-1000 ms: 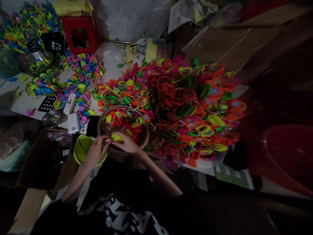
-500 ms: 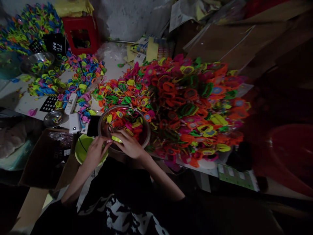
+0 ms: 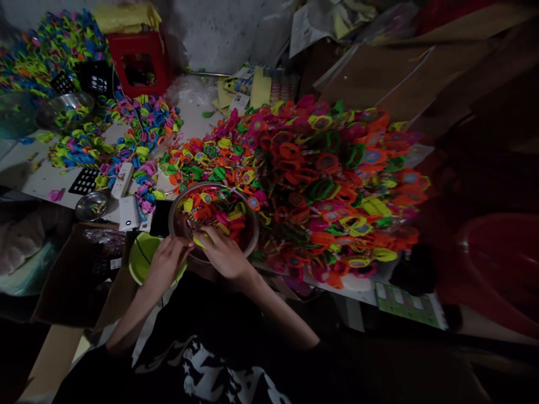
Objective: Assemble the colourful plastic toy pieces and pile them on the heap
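Over the near rim of a metal bowl (image 3: 173, 221), my right hand (image 3: 223, 252) is closed around a yellow plastic toy watch (image 3: 202, 239), which is partly covered by the fingers. My left hand (image 3: 167, 259) meets it from the left, fingertips pinched together at the watch's near end. Whatever small part the left fingertips hold is too small to make out. Orange, pink, yellow and green toy watches (image 3: 206, 213) fill the bowl. Below my left hand stands a lime-green tub (image 3: 138, 261), partly hidden by the hand and wrist.
A tall heap of toy watches (image 3: 328, 185) rises right of the bowl. To the left lie a power strip (image 3: 122, 179), a white power bank (image 3: 128, 213) and a small metal dish (image 3: 91, 205). An open cardboard box (image 3: 76, 280) stands below the table edge; a red stool (image 3: 141, 64) is at the back.
My right hand has turned slightly and covers more of the yellow toy watch. Both hands stay together over the bowl's near rim.
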`<state>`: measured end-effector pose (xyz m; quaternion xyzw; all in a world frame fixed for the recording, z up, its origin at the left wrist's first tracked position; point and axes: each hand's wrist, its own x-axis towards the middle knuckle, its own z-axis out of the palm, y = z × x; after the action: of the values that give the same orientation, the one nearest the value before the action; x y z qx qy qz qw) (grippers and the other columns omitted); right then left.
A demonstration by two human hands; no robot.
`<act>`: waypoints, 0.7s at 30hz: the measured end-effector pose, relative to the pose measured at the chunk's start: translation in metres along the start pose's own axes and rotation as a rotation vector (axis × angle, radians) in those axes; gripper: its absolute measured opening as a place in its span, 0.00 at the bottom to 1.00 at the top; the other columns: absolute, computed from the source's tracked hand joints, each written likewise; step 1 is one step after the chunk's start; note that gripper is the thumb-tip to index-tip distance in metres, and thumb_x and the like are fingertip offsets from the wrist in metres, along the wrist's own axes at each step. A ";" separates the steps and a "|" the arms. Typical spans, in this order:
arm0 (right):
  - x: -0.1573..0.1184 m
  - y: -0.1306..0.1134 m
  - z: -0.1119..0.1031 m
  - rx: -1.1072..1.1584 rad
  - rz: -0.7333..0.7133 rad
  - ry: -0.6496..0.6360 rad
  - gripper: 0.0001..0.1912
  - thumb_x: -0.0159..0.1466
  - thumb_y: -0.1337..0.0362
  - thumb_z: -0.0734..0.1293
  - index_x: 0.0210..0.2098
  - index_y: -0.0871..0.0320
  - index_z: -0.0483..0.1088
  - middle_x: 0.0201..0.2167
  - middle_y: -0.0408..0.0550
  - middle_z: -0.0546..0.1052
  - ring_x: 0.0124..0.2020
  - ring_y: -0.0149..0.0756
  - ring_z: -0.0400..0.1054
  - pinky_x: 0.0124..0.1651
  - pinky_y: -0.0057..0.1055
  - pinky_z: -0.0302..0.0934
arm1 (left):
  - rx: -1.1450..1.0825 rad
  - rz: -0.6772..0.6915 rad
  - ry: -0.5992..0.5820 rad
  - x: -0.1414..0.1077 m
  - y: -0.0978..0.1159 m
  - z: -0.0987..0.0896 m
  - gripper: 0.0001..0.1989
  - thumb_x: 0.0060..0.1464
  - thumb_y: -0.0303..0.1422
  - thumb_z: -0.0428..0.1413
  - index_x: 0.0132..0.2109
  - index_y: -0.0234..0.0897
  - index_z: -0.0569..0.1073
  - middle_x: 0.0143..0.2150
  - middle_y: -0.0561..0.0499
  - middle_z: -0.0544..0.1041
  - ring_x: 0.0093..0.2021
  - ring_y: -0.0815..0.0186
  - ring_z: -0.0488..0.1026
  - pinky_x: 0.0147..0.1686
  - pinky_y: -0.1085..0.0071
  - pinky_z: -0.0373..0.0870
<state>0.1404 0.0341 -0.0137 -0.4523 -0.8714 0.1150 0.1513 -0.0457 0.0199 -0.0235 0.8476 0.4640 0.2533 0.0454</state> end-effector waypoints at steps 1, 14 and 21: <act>0.000 -0.001 0.000 -0.014 0.002 0.003 0.22 0.63 0.71 0.60 0.56 0.55 0.62 0.53 0.54 0.68 0.49 0.43 0.67 0.43 0.35 0.69 | 0.008 -0.005 -0.005 0.000 0.000 0.000 0.05 0.61 0.31 0.50 0.44 0.37 0.66 0.39 0.48 0.75 0.38 0.62 0.69 0.39 0.66 0.68; 0.000 0.001 0.017 -0.033 -0.047 0.103 0.14 0.67 0.60 0.59 0.48 0.59 0.68 0.45 0.54 0.73 0.44 0.40 0.69 0.41 0.33 0.67 | -0.185 -0.051 -0.048 -0.006 -0.002 0.009 0.05 0.62 0.32 0.48 0.44 0.37 0.64 0.39 0.48 0.72 0.41 0.63 0.70 0.41 0.66 0.70; -0.002 0.004 0.010 -0.040 -0.097 0.084 0.12 0.67 0.59 0.59 0.43 0.59 0.69 0.39 0.52 0.75 0.40 0.38 0.69 0.38 0.31 0.65 | -0.224 -0.039 -0.149 -0.009 -0.004 0.012 0.06 0.63 0.32 0.46 0.44 0.37 0.64 0.39 0.47 0.71 0.42 0.63 0.69 0.42 0.64 0.70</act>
<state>0.1410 0.0347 -0.0247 -0.4168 -0.8873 0.0713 0.1841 -0.0471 0.0165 -0.0388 0.8445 0.4445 0.2388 0.1791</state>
